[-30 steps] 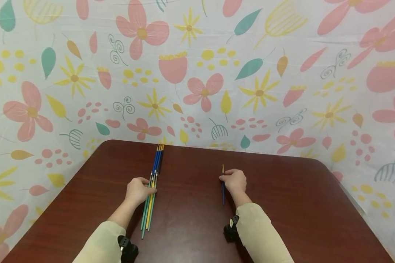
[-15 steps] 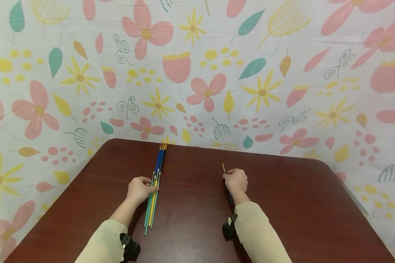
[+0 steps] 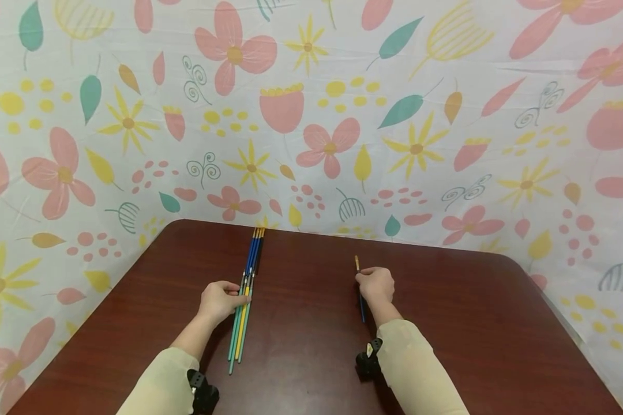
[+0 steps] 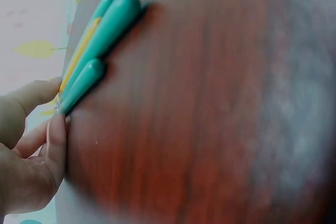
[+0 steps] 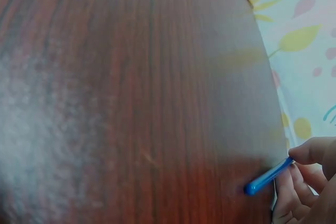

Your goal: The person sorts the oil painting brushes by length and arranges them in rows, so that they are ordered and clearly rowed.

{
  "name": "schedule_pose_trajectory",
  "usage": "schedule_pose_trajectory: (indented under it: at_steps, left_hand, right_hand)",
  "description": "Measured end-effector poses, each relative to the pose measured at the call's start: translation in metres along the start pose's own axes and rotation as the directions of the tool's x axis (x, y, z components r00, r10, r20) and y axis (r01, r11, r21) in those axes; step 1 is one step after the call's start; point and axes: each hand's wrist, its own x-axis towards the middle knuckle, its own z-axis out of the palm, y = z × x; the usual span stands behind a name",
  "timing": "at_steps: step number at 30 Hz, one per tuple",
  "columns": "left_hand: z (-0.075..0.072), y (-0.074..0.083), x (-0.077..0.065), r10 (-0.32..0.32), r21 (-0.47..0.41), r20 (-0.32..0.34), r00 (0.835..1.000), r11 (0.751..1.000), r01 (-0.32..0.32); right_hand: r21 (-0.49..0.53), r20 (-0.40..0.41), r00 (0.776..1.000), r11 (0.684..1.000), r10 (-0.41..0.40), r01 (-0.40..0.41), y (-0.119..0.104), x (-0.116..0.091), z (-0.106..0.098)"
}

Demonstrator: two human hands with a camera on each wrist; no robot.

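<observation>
In the head view my left hand [image 3: 220, 302] pinches a small bundle of paintbrushes with green handles [image 3: 235, 334] and a yellow handle [image 3: 243, 325] near their metal collars. The left wrist view shows thumb and fingers on either side of these green handles [image 4: 113, 24]. Just beyond them, several blue-handled paintbrushes [image 3: 251, 253] lie side by side, bristles toward the far edge. Over the table's right half, my right hand [image 3: 376, 285] pinches one blue paintbrush [image 3: 362, 308] close under its tan bristles, which point away from me. Its rounded handle end [image 5: 257, 186] shows in the right wrist view.
The dark red-brown wooden table [image 3: 301, 323] has rounded far corners. Right behind its far edge hangs a white cloth [image 3: 311, 115] printed with flowers and leaves. Black wrist cameras [image 3: 368, 360] sit below both sleeves.
The blue paintbrush in my right hand has turned from nearly straight to a slight slant, its handle end further right. My left hand stays on the green and yellow brushes; the head view shifts slightly.
</observation>
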Motion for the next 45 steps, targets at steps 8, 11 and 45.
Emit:
schedule_pose_trajectory:
  at_steps: [8,11,45]
  left_hand:
    - [0.001,-0.002,0.002,0.0,-0.021,0.014,1.0,1.0,0.0]
    - [0.0,-0.003,0.003,-0.001,-0.021,0.013,1.0,1.0,0.001]
    - [-0.003,-0.002,0.005,-0.001,-0.035,0.028,1.0,0.999,0.002]
  right_hand:
    - [0.009,0.023,0.999,0.999,-0.047,0.047,-0.005,0.003,0.003]
    - [0.013,0.029,0.998,0.998,-0.062,0.061,-0.009,0.004,0.007]
    - [0.391,0.225,0.971,0.92,-0.075,-0.02,-0.076,0.006,0.065]
